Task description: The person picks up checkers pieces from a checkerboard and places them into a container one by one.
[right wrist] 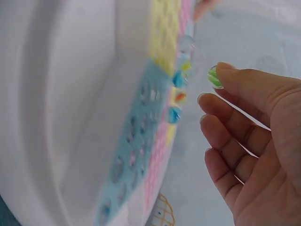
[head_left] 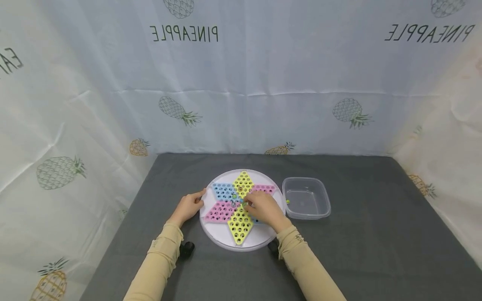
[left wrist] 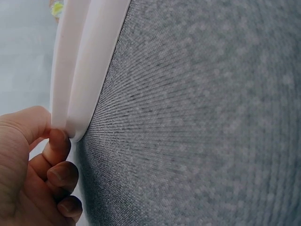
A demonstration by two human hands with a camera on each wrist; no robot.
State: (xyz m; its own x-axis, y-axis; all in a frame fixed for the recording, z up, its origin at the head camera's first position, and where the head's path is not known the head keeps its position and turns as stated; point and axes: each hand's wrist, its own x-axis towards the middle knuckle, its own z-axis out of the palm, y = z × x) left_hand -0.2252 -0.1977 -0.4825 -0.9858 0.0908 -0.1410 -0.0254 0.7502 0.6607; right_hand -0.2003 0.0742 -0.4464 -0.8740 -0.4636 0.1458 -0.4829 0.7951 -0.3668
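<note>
A round white Chinese checkers board (head_left: 219,235) with a star of yellow, pink and blue hole patterns lies on the dark cloth. My left hand (head_left: 187,207) pinches its left rim between thumb and index finger; the left wrist view shows the other fingers curled below. Over the star's middle, my right hand (head_left: 264,208) holds a green and clear marble (right wrist: 214,77) between thumb and index finger. Close by on the board are blue marbles (right wrist: 174,115), an orange marble (right wrist: 180,97), a yellow-green marble (right wrist: 186,65) and a clear marble (right wrist: 186,43).
Just right of the board stands a clear plastic container (head_left: 306,216), with a green marble (head_left: 288,202) showing at its left side. A dark grey cloth (head_left: 361,242) covers the table. Pineapple-print curtains (head_left: 263,121) hang behind and at both sides.
</note>
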